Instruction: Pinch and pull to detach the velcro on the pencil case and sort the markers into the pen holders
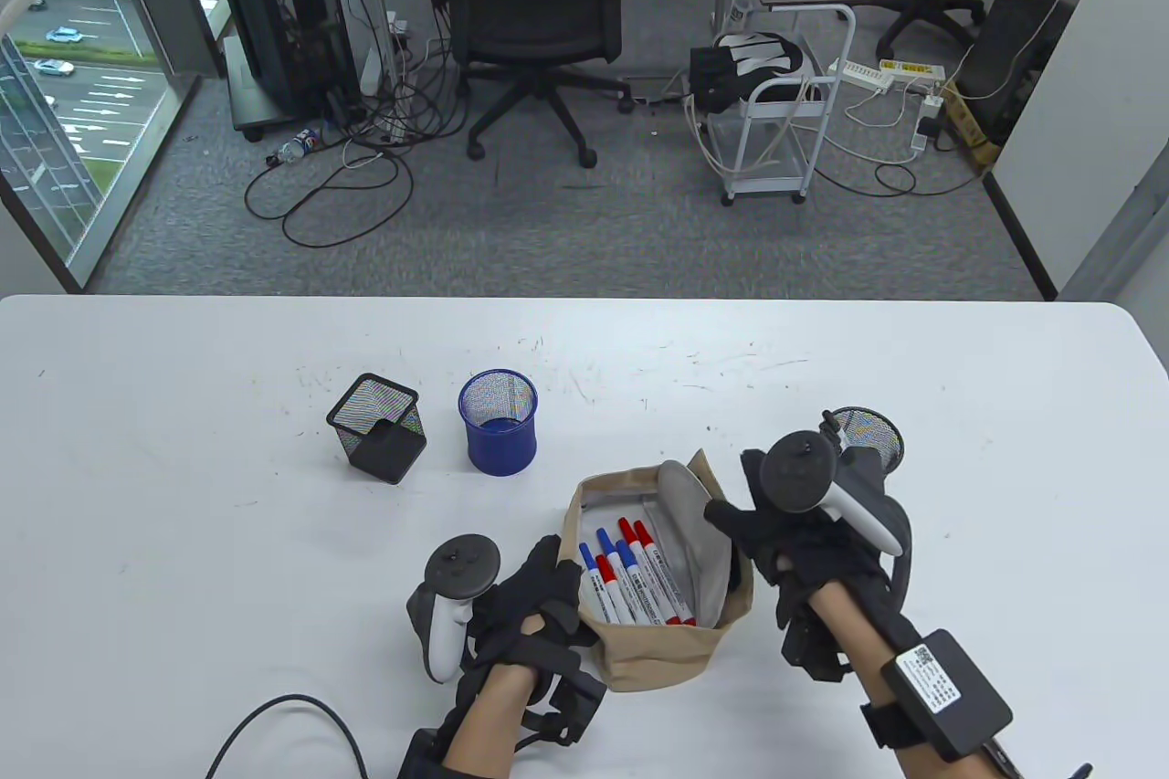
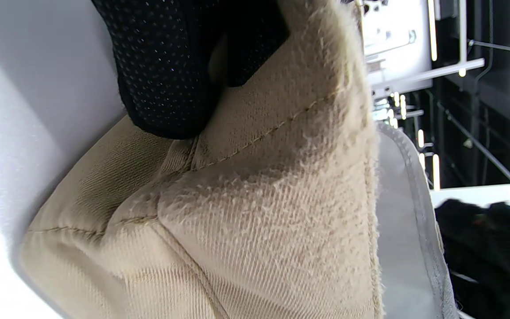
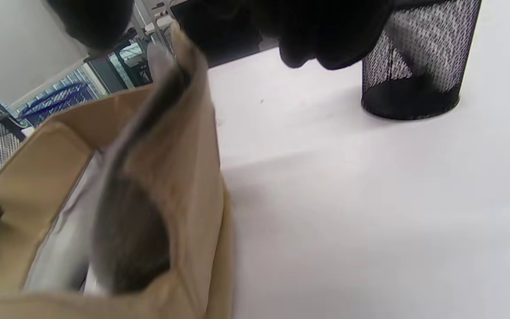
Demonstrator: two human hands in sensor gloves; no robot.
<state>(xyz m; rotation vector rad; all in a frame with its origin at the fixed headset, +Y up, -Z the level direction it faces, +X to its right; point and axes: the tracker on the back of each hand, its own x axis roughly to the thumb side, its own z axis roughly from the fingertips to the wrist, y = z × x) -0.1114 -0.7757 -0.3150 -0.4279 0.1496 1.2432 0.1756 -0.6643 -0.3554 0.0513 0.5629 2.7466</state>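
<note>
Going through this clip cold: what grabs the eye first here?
The tan pencil case at the table's near edge, held open between the left hand and the right hand, with red- and blue-capped markers showing inside. Behind it stand a blue holder and a square black holder, and a round black holder by the right hand.

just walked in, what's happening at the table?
A person in sensor gloves is holding a tan pencil case open. The left hand grips its left edge and the right hand pinches the right edge. Red and blue markers lie inside. The square black holder, blue holder and round black holder look empty.
</note>
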